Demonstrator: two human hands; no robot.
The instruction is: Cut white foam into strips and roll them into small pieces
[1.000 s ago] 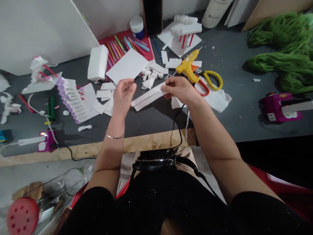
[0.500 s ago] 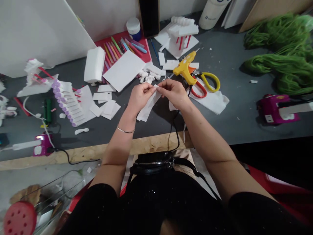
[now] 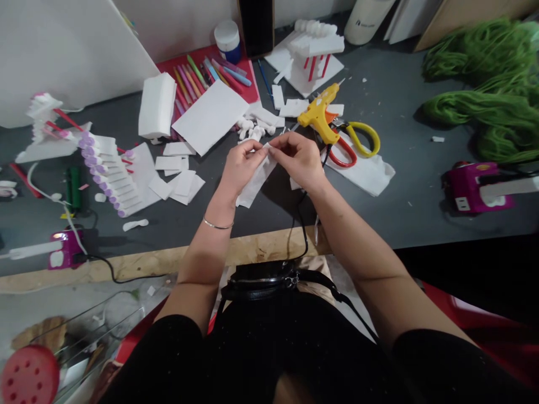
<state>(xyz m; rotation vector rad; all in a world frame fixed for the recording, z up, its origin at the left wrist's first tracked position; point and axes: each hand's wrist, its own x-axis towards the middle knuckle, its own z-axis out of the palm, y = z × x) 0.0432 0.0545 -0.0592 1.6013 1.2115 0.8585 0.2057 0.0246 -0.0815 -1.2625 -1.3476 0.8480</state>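
While both hands meet just above the dark worktop [image 3: 391, 219], the left hand [image 3: 242, 165] and the right hand [image 3: 298, 160] pinch the far end of a narrow white strip [image 3: 255, 182], foam or card, its free end slanting down toward the near edge. Both grips are narrow, with the fingertips closed on the strip, though the fingers hide exactly how it sits between them. Keeping the pinches close together and the pressure even seems the surest way to handle something this thin without creasing it. A yellow hot glue gun [image 3: 318, 119] and red-and-yellow-handled scissors [image 3: 356, 145] lie just to the right, and cut white pieces [image 3: 179, 185] to the left. A second ago the hands stood apart, the strip lying crosswise from the right hand with the left raised clear of it; now both hands share it, and it runs nearly toward the body.
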